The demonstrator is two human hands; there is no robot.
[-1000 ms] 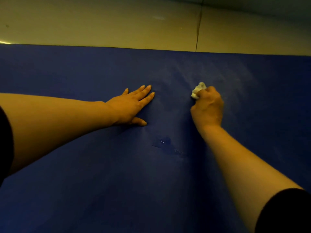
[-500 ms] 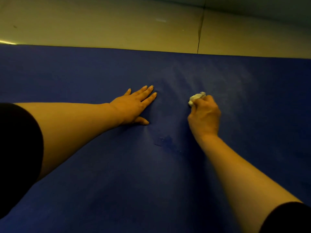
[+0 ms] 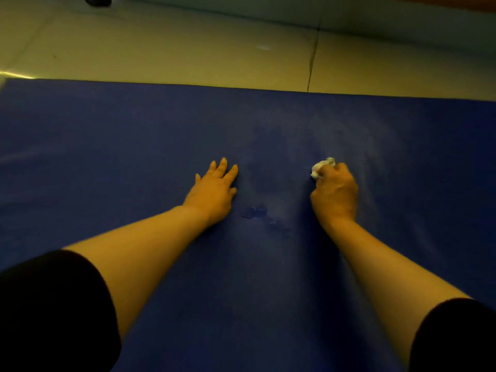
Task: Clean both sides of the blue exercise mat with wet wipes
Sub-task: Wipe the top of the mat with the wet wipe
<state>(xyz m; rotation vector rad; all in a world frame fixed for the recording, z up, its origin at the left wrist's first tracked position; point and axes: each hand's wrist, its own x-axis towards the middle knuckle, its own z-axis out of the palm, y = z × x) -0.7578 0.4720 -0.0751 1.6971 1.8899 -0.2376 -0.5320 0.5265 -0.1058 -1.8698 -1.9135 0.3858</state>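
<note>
Mat: blue exercise mat (image 3: 134,146), flat on the floor, filling most of the head view; matte, finely grained surface, straight far edge.
Mat marks: pale, hazy streaks (image 3: 316,135) beyond and between the hands; a small dark, glossy patch (image 3: 253,211) between the wrists, which looks wet.
Wipe: white wet wipe (image 3: 322,167), crumpled into a lumpy wad, pressed on the mat.
Right hand: right hand (image 3: 335,191), fingers curled tight round the wipe, which pokes out past the knuckles.
Left hand: left hand (image 3: 213,190), palm down on the mat, fingers straight and close together, holding nothing.
Sleeves: black sleeves (image 3: 53,304) on both upper arms; forearms bare.
Floor: pale, smooth, glossy floor tiles (image 3: 174,52) beyond the mat, with a dark joint line (image 3: 312,57).
Writing: none readable.
</note>
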